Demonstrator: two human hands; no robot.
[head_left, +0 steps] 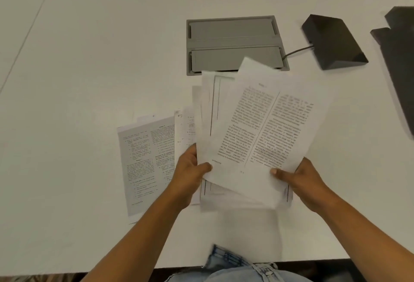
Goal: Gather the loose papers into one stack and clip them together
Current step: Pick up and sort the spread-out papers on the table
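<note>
Nearest, both hands pinch a fanned bundle of sheets (257,129) by its lower corners: the left hand (192,169) thumb-on-top at the left corner, the right hand (300,178) likewise at the right. The sheets are splayed, edges out of line, and lifted off the tabletop (89,57). With so light a hold the inner pages could slide out and scatter, or crease if squared too hard. More pages (145,160) lie flat just left of the bundle, partly under it; they risk being left out. No clip shows anywhere, which may stall the clipping. Beyond sit a grey hatch (233,35) and a dark wedge (331,39) with its cable.
</note>
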